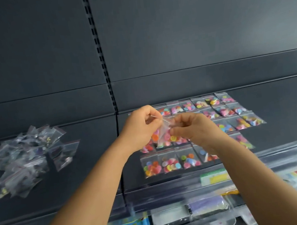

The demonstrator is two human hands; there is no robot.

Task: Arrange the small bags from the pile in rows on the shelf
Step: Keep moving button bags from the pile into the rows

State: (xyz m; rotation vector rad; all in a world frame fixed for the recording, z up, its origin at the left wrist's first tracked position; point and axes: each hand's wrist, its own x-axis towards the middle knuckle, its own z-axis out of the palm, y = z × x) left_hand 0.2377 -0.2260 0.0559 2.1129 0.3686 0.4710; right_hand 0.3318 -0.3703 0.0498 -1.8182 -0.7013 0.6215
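- Left hand (142, 126) and right hand (192, 127) both pinch one button bag (163, 134), held above the near rows (170, 162) on the shelf (284, 114).
- A loose pinch could drop it, scattering the laid bags.
- The pile (28, 157) lies far left; reaching across could drag the rows.

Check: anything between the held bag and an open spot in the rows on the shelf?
Nothing visible. Both the left hand and right hand pinch the small bag above the rows of bags. Bare shelf lies right of them, though the right forearm hides part of the front row.
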